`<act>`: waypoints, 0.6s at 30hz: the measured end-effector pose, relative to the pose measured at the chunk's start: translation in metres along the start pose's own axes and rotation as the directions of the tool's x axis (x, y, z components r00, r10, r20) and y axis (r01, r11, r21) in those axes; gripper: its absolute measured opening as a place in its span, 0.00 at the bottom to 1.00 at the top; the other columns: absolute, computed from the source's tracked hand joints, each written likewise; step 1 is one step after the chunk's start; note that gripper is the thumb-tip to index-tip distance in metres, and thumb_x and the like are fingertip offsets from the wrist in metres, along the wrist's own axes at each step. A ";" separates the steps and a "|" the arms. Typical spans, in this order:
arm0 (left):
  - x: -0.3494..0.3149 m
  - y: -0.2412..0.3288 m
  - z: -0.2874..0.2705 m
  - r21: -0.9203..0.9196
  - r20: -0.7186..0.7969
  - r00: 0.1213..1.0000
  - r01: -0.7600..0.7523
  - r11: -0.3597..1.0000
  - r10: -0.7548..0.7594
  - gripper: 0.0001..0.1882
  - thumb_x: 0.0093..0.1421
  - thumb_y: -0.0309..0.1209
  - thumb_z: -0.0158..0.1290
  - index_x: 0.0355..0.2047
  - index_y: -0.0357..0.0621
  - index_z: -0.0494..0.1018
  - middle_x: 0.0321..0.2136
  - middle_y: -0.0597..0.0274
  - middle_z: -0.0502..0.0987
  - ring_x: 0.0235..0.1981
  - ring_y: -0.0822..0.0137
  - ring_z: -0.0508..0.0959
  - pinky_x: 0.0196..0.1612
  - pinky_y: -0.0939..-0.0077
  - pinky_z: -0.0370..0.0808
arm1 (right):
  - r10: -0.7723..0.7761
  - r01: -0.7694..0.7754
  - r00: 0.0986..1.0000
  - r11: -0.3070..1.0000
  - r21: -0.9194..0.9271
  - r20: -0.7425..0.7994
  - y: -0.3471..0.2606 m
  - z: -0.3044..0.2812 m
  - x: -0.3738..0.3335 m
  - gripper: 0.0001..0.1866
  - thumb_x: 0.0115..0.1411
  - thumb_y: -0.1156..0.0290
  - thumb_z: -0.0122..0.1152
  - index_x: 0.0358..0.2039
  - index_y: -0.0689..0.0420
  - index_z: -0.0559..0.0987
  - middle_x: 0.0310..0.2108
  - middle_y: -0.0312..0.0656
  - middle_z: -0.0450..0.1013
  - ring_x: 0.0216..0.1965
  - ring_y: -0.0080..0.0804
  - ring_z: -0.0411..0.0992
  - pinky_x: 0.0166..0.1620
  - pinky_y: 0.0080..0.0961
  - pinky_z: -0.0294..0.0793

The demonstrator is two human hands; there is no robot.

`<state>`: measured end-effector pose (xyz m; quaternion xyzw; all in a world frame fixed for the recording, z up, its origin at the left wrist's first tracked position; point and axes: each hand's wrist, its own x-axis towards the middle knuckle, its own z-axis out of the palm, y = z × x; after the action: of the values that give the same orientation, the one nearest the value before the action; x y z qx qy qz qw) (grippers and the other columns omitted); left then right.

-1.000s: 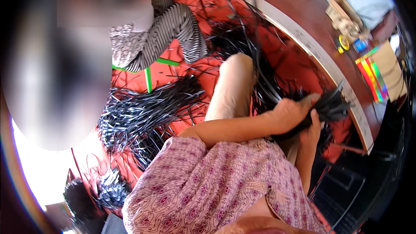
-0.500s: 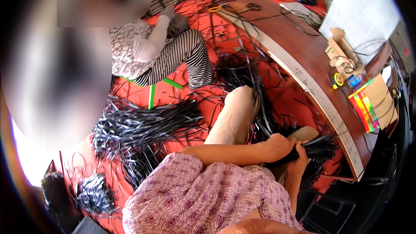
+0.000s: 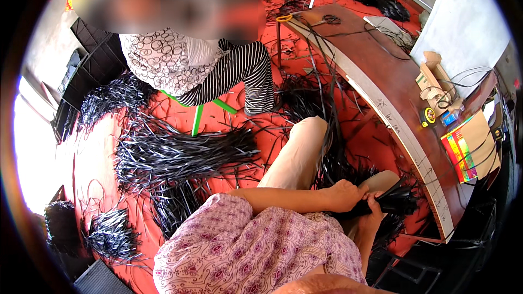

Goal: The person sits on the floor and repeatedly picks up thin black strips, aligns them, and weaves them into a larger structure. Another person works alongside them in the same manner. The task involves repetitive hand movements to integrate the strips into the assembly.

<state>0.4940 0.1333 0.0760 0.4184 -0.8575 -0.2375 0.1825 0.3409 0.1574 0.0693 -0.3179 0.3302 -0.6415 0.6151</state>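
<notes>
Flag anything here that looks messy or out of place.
Loose black strips lie tangled over the red floor beside the table, some trailing across its pale edge; that looks untidy compared with the compact black bunch in the right hand.

I wear a loose pale-pink garment [image 3: 250, 245] patterned with purple-magenta medallions and dark curling scrolls; my forearms [image 3: 289, 200] and fingers [image 3: 374, 204] are bare.

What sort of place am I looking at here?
Probably a small handcraft workroom: heaps of black strips lie on the red floor, a co-worker sits on a green stool, and a tape measure rests on a long brown table.
</notes>
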 end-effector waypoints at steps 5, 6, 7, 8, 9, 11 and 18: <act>0.000 0.003 -0.006 -0.055 0.062 0.998 -0.015 0.998 0.018 0.20 0.52 0.28 0.51 0.45 0.39 0.61 0.22 0.47 0.77 0.26 0.46 0.79 0.29 0.53 0.72 | 0.055 -0.056 0.998 0.998 0.042 0.011 -0.001 -0.007 -0.001 0.13 0.49 0.80 0.61 0.34 0.58 0.70 0.29 0.39 0.67 0.35 0.34 0.68 0.48 0.31 0.66; 0.000 0.006 -0.006 -0.055 0.078 0.997 -0.005 0.998 0.010 0.19 0.52 0.28 0.51 0.45 0.39 0.61 0.22 0.48 0.77 0.26 0.46 0.80 0.29 0.53 0.72 | 0.058 -0.060 0.998 0.997 0.042 0.039 -0.002 -0.010 0.000 0.13 0.49 0.80 0.61 0.34 0.57 0.69 0.29 0.39 0.67 0.35 0.34 0.67 0.48 0.31 0.66; 0.000 0.007 -0.006 -0.056 0.094 0.996 0.004 0.998 0.001 0.19 0.53 0.28 0.51 0.44 0.40 0.61 0.23 0.48 0.77 0.27 0.47 0.80 0.29 0.53 0.72 | 0.058 -0.060 0.997 0.997 0.041 0.058 -0.001 -0.011 0.001 0.13 0.49 0.80 0.61 0.34 0.57 0.69 0.29 0.40 0.67 0.35 0.34 0.67 0.48 0.31 0.66; 0.001 0.005 -0.005 -0.071 0.082 0.997 -0.002 0.997 0.007 0.18 0.52 0.28 0.51 0.44 0.40 0.61 0.22 0.48 0.77 0.27 0.47 0.79 0.30 0.54 0.72 | 0.057 -0.060 0.995 0.997 0.040 0.076 -0.001 -0.012 0.002 0.13 0.49 0.79 0.61 0.34 0.57 0.69 0.29 0.40 0.67 0.35 0.34 0.67 0.48 0.31 0.66; -0.001 0.005 -0.004 -0.075 0.060 0.998 -0.008 0.997 0.012 0.19 0.52 0.28 0.51 0.43 0.40 0.61 0.22 0.48 0.77 0.27 0.47 0.79 0.30 0.54 0.72 | 0.055 -0.058 0.995 0.998 0.039 0.085 -0.001 -0.012 0.000 0.13 0.49 0.79 0.61 0.34 0.57 0.68 0.29 0.40 0.67 0.35 0.34 0.67 0.48 0.31 0.66; -0.004 0.003 -0.003 -0.082 0.017 1.000 -0.022 0.996 0.023 0.19 0.52 0.28 0.51 0.43 0.39 0.61 0.22 0.48 0.77 0.27 0.47 0.79 0.30 0.53 0.72 | 0.044 -0.053 0.993 0.995 0.082 0.112 0.003 -0.016 -0.001 0.13 0.48 0.79 0.61 0.34 0.56 0.68 0.29 0.40 0.66 0.35 0.34 0.67 0.48 0.31 0.66; 0.000 0.004 -0.001 -0.119 0.071 0.997 -0.024 0.993 0.032 0.16 0.50 0.27 0.52 0.40 0.39 0.64 0.22 0.50 0.77 0.28 0.47 0.79 0.31 0.55 0.72 | 0.045 -0.076 0.960 0.992 0.104 0.276 0.003 -0.020 -0.002 0.12 0.54 0.75 0.57 0.37 0.56 0.65 0.28 0.37 0.61 0.34 0.30 0.62 0.46 0.27 0.63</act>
<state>0.4925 0.1352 0.0794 0.3858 -0.8538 -0.3002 0.1789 0.3265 0.1598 0.0557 -0.3576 0.2147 -0.5902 0.6912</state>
